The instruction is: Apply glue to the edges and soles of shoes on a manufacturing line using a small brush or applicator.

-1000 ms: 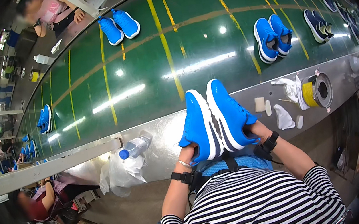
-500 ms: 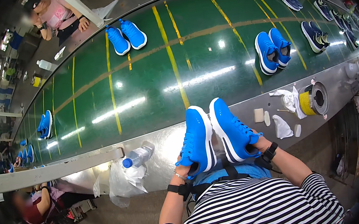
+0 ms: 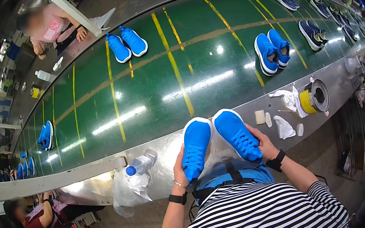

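Note:
I hold a pair of bright blue sneakers side by side over the near metal ledge, toes pointing away from me and laces facing up. My left hand is closed along the outer side of the left blue sneaker. The right blue sneaker is gripped at its outer side by my right hand, near the heel. Their toes lean close together while the heels spread apart. White sole edges show around the toes; the undersides are hidden.
Beyond the metal ledge runs a green conveyor belt with more blue sneakers and dark sneakers. A bottle and plastic bag lie left; a yellow-banded tin and white cloths lie right. Other people sit nearby.
Both sneakers have rolled so their laced tops face up, where their inner sides and white soles showed before. My hands have shifted from the shoe openings to the outer sides.

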`<action>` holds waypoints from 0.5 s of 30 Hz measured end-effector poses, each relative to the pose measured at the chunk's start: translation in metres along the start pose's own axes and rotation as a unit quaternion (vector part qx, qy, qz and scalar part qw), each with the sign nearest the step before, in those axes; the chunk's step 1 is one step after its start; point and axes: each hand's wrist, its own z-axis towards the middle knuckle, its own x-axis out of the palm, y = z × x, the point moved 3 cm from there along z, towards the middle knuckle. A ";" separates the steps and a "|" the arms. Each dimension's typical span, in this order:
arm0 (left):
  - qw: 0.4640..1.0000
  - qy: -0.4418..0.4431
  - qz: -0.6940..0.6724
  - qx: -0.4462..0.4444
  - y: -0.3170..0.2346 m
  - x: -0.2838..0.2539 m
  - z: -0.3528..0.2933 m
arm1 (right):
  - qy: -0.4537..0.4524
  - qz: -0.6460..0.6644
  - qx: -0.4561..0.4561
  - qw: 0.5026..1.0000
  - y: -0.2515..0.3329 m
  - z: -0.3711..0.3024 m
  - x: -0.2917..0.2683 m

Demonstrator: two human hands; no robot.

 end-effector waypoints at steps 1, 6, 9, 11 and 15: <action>1.000 0.002 0.000 0.000 -0.003 -0.002 0.000 | -0.028 -0.128 -0.054 0.990 0.005 -0.001 -0.001; 0.930 -0.041 0.343 0.127 -0.025 -0.010 -0.007 | -0.090 -0.366 -0.123 0.918 0.014 -0.008 0.009; 0.917 -0.051 0.376 0.122 -0.026 -0.009 -0.013 | -0.108 -0.389 -0.129 0.906 0.018 -0.009 0.019; 0.913 -0.057 0.387 0.113 -0.023 -0.006 -0.015 | -0.133 -0.428 -0.123 0.885 0.019 -0.009 0.025; 0.896 -0.060 0.431 0.094 -0.026 0.002 -0.021 | -0.146 -0.439 -0.097 0.881 0.016 -0.010 0.036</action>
